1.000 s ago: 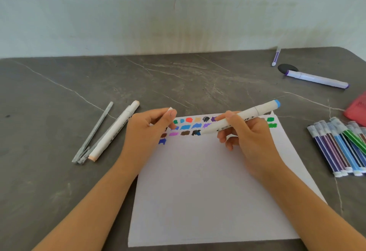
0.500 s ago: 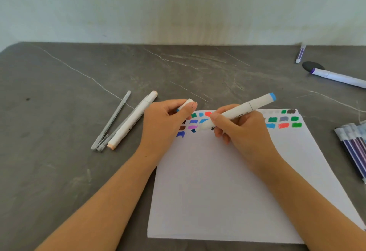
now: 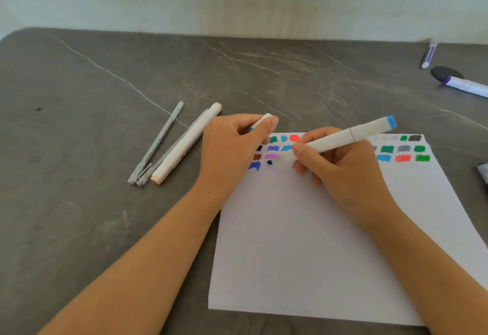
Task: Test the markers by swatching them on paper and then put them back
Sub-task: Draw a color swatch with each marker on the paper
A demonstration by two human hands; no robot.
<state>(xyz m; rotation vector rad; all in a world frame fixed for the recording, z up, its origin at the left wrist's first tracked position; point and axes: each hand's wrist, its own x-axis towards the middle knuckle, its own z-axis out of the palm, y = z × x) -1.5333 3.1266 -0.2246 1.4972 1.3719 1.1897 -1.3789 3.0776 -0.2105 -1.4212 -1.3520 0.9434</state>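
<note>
Head view: a marker (image 3: 343, 138) was gripped in the R hand (image 3: 351, 176), fingers curled round the barrel, blue end up, tip down at the paper (image 3: 303, 242) by the swatches (image 3: 274, 155); tip contact couldn't be told (blurred). A cap (image 3: 260, 122) was pinched between thumb & fingers of the L hand (image 3: 232, 149) at the paper's top-left corner. Swatching was judged underway. Next: a stroke to be laid in a free spot, cap pressed back on, marker returned. Pens (image 3: 182, 147) were seen lying on the table (image 3: 79, 123), L of the paper.
</note>
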